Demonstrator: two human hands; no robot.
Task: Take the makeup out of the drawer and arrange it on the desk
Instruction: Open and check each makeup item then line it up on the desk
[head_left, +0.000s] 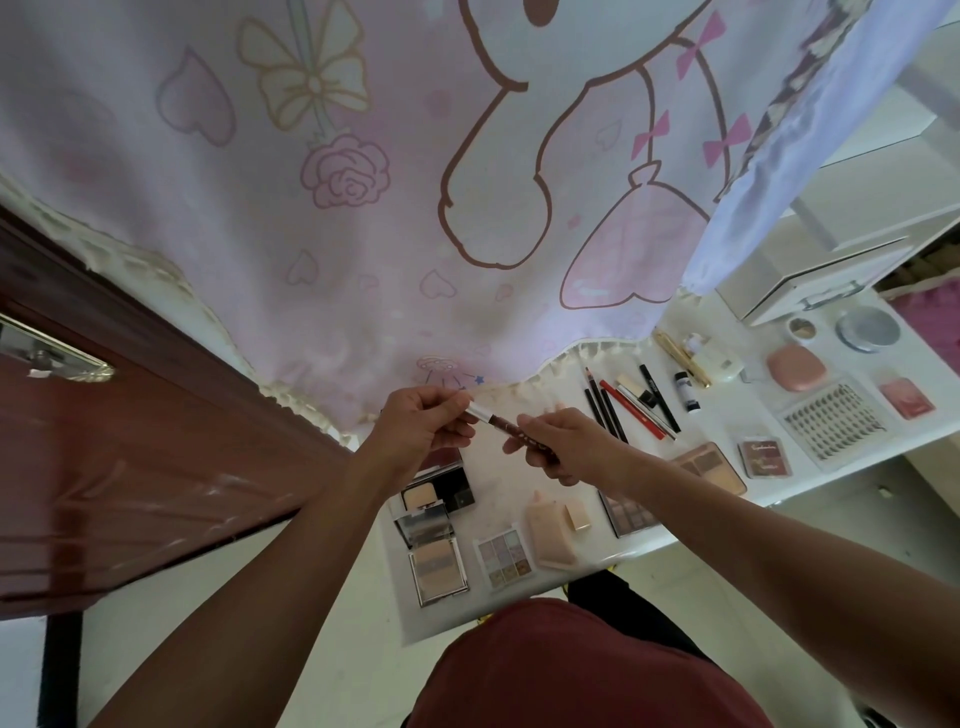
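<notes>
Pencil (501, 422) held between both hands above the tabletop (498, 486)

The left hand (421, 421) pinches the silvery end and the right hand (566, 447) curls round the dark barrel, over the near-left part of the tabletop. If that end comes free with a jerk, the pencil could slip and drop onto the open compacts (436, 493) below, or knock the pencil row (623, 405) to the right askew.

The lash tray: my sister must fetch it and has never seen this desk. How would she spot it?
Find the white desk under the pink cartoon curtain and follow it to its right end. Between the peach compact and the desk's front edge lies the lash tray. It alone is a pale rectangle filled with rows of tiny dark lash clusters.
</notes>
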